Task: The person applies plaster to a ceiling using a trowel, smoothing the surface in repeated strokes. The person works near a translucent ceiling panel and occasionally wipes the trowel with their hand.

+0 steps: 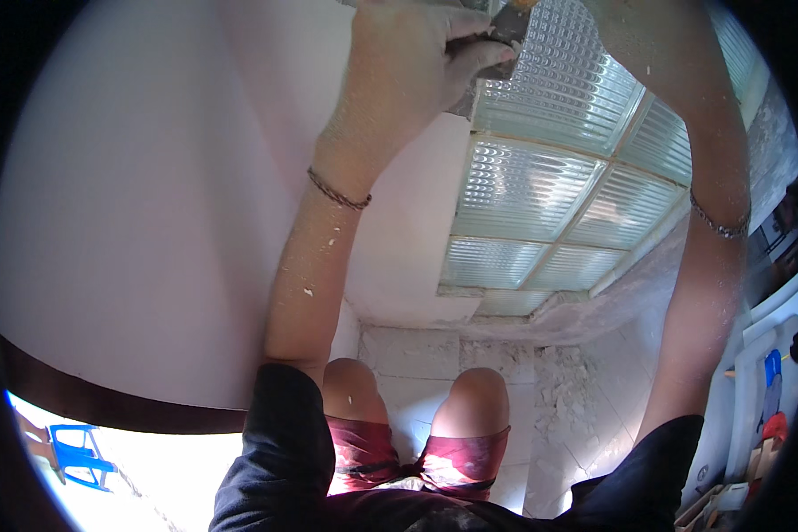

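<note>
At the top of the head view, my left hand (412,55) is raised against the wall beside a glass-block window (545,102). Its thumb and fingers are closed on a dark, flat, blade-like piece (509,27), with a bit of orange at its upper end. The kind of tool is not clear, as the frame's edge cuts it off. To the right of it, my right hand (652,40) reaches up in front of the glass. Its fingers lie beyond the upper edge, so their hold is hidden. Pale specks dot both forearms.
A smooth pale wall (151,204) fills the left side. Rubble (569,395) lies on the tiled floor below the rough window ledge. At lower left stands a blue plastic chair (82,454). On the right, a white tub-like container (743,399) is near several tools and pieces of wood.
</note>
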Tool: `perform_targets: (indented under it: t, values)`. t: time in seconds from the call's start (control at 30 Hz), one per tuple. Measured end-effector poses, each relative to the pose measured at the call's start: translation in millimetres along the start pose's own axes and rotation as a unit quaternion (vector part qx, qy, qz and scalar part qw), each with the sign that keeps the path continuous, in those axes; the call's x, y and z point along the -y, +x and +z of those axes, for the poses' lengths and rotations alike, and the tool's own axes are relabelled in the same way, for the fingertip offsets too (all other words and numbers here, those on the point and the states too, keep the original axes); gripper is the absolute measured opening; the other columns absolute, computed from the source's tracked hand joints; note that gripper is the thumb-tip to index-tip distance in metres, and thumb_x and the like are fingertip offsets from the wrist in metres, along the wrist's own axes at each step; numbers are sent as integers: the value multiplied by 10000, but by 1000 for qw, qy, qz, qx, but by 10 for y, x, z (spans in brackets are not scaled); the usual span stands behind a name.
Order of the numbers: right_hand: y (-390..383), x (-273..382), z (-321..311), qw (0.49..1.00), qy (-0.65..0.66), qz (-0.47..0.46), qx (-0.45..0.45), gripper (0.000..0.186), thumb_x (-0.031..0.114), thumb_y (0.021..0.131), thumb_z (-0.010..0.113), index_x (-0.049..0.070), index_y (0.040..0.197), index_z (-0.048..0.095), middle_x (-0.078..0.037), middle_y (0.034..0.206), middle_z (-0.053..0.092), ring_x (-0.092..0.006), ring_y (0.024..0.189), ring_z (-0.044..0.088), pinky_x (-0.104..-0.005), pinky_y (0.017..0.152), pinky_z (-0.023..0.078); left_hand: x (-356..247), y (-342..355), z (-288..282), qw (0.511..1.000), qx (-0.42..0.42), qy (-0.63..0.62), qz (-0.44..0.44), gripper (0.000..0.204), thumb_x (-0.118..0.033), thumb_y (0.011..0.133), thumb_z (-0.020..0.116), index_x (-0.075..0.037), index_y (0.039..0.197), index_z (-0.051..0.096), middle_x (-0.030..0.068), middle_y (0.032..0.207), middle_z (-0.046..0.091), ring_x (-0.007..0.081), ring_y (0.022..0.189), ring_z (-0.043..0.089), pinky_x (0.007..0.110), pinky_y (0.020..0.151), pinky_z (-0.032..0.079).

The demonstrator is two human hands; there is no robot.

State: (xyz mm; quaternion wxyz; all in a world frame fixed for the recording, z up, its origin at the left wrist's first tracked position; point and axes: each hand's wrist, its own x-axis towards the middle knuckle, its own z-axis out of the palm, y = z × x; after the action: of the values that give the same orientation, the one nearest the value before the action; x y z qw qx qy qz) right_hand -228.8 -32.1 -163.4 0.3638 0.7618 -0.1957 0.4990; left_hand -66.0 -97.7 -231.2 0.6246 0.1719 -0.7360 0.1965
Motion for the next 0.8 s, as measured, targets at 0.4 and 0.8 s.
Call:
perform_targets:
  t: [0.4,0.8]
  values:
    - [-181,-307,16,979,165,90,81,367,54,823,762,74,1127,558,-91,1030,623,-249,962,663,-351,890,535,-182,-246,-297,990,-44,100,-84,185,-152,722,878,-35,824,776,73,764,722,190,642,636,310,603,505]
    - [-1738,265,-269,967,85,214,-107,325,-30,854,778,54,1020,511,-58,944,484,-167,884,566,-263,726,507,-603,-1069,-233,863,-9,-206,-462,409,-353,1005,693,53,1025,740,63,831,728,133,751,644,276,705,522]
